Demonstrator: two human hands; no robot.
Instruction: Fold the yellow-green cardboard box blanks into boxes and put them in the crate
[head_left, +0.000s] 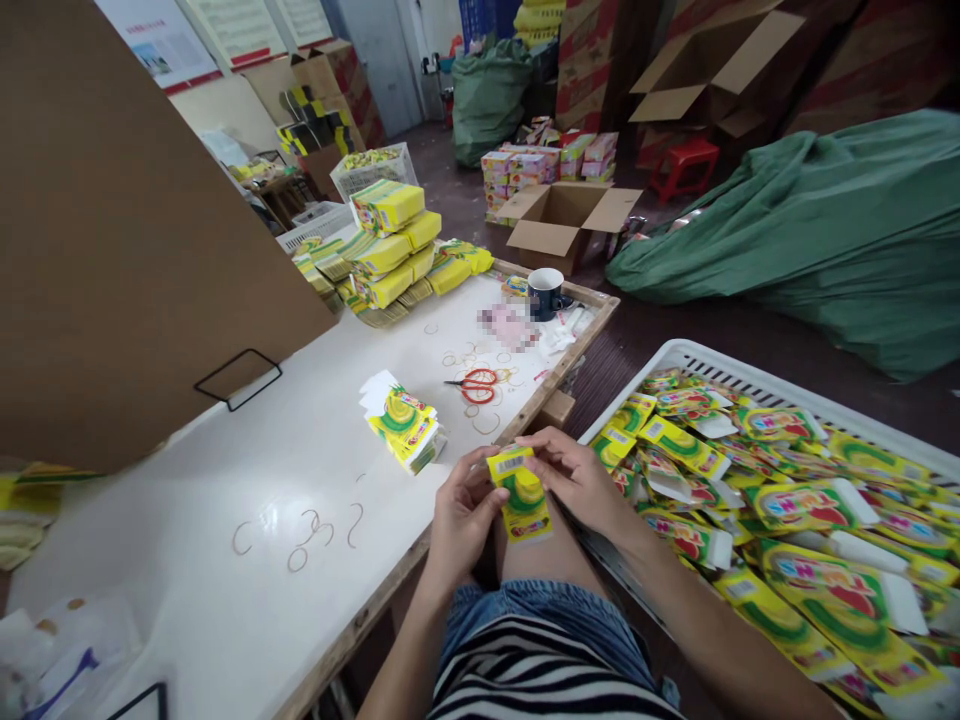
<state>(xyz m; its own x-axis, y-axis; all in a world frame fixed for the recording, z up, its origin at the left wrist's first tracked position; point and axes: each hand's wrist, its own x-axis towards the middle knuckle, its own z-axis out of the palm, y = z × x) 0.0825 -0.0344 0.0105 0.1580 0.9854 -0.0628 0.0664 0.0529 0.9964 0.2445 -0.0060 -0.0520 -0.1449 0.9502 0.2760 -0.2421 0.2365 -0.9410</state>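
A small yellow and green printed carton (523, 500) is held upright above my lap, its barcode end at the top. My left hand (466, 508) grips its left edge, thumb on the front face. My right hand (574, 475) pinches the upper right corner. Just beyond, on the white table, stands a short stack of similar flat cartons (405, 422) with white flaps showing. Red-handled scissors (478, 386) lie behind my hands among loose rubber bands (486, 424).
At my right is a white plastic crate (679, 352) heaped with cartons. Bundled yellow cartons (390, 250) are piled at the table's far end, near a dark mug (546, 296). A brown cardboard panel (150, 240) rises at left; green sacks (810, 240) lie on the floor.
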